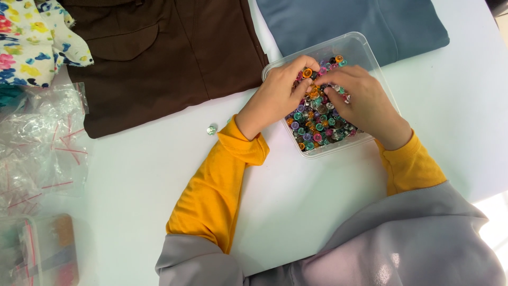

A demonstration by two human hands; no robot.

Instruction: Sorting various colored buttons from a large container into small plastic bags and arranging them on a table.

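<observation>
A clear plastic box (pixel 353 43) stands on the white table, filled with several small colourful round beads or studs (pixel 316 123). My left hand (pixel 276 95) reaches into the box from the left, its fingertips pinched among the beads. My right hand (pixel 364 104) lies over the beads from the right, fingers curled, its fingertips meeting the left hand's near the box's middle. What the fingertips pinch is hidden. Both arms wear yellow sleeves under grey. One loose greenish bead (pixel 211 130) lies on the table, left of my left wrist.
A folded brown garment (pixel 159 58) lies at the back left, a folded blue-grey one (pixel 360 21) behind the box. A floral cloth (pixel 32 37) sits in the far left corner. Small clear zip bags (pixel 39 143) and another plastic container (pixel 42 254) lie along the left edge.
</observation>
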